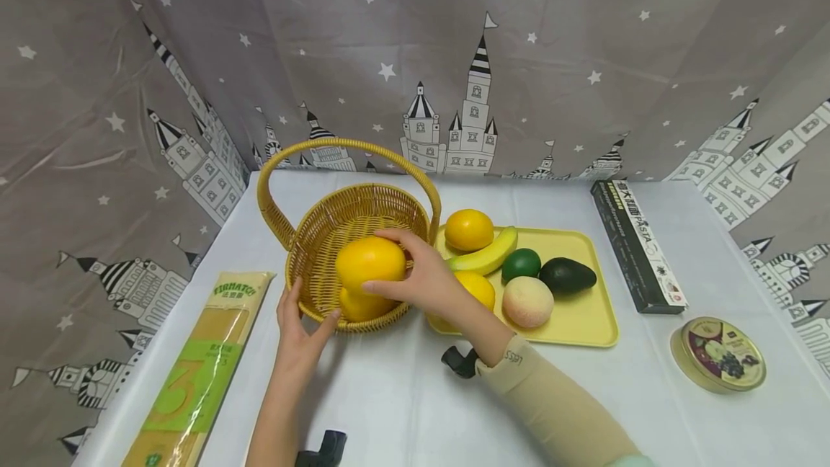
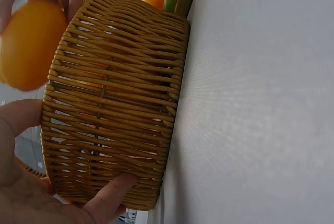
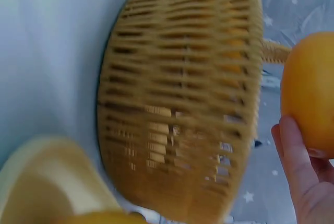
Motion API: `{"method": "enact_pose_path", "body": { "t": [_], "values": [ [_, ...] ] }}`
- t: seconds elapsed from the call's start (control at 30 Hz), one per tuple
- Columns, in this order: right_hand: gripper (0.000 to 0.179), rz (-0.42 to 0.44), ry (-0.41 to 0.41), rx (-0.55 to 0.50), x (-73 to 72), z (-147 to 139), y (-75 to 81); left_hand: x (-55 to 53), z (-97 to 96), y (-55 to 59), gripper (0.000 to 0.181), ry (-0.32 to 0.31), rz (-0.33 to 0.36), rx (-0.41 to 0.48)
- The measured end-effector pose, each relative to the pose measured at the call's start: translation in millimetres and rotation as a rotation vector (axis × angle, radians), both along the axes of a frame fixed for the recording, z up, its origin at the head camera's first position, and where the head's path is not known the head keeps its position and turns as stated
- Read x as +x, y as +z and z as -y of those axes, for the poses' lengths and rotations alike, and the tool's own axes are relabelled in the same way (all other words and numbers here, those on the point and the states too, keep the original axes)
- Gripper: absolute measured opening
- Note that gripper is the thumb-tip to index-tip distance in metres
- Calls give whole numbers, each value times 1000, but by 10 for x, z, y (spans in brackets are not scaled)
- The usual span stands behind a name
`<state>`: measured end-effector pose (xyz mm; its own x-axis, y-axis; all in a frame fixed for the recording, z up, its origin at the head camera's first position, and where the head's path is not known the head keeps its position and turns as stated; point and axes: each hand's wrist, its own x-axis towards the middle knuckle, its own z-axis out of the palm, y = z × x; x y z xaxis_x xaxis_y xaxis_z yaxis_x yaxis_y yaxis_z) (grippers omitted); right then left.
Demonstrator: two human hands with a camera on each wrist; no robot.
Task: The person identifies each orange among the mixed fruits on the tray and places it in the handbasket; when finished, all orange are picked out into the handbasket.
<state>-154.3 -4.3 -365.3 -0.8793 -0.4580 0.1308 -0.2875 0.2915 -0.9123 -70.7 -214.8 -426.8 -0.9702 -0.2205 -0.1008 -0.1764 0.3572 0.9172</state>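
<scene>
Now, right grip (image 1: 424, 272): fruit-wide, thumb and fingers curled round a big yellow fruit (image 1: 369, 259), arm stretched in from four o'clock!
Held fruit: up above the rim, over the near half of the wicker basket (image 1: 318, 251).
Left grip (image 1: 301, 337): spread wide, thumb and fingers resting against the basket's outside at seven o'clock.
Inside the basket: a second yellow fruit (image 1: 363, 307), near six o'clock, half hidden beneath the first; whether they touch, can't tell.
Tray (image 1: 590, 312): at three o'clock from the basket, with banana (image 1: 489, 256), peach (image 1: 528, 302) and avocado (image 1: 568, 276) aboard.
Pasta packet (image 1: 201, 366): flat on the bench (image 1: 402, 409), eight o'clock.
Round tin (image 1: 720, 355): out beyond the tray, four o'clock.
</scene>
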Motion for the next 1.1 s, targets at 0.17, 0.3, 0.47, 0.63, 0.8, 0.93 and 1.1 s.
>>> {"method": "enact_pose_path", "body": {
  "t": [0.17, 0.3, 0.47, 0.63, 0.8, 0.93, 1.1],
  "values": [
    [75, -50, 9, 40, -67, 201, -20, -8, 11, 4, 90, -4, 0, 2],
    [74, -84, 9, 56, -146, 358, -19, -10, 20, 4, 90, -2, 0, 2],
    [74, -88, 13, 104, -244, 555, -16, -8, 29, 0, 91, 2, -3, -6],
    [76, -88, 18, 173, -337, 732, -48, -10, 38, -8, 91, 2, -16, -6],
    [78, -79, 24, 236, -395, 866, -124, -11, 38, -13, 91, 0, -31, -2],
    [77, -66, 35, 250, -401, 917, -171, -13, 33, -13, 91, -3, -34, -3],
    [76, -37, 23, 280, -390, 928, -220, -12, 24, -13, 91, -8, -37, 0]
  ]
}}
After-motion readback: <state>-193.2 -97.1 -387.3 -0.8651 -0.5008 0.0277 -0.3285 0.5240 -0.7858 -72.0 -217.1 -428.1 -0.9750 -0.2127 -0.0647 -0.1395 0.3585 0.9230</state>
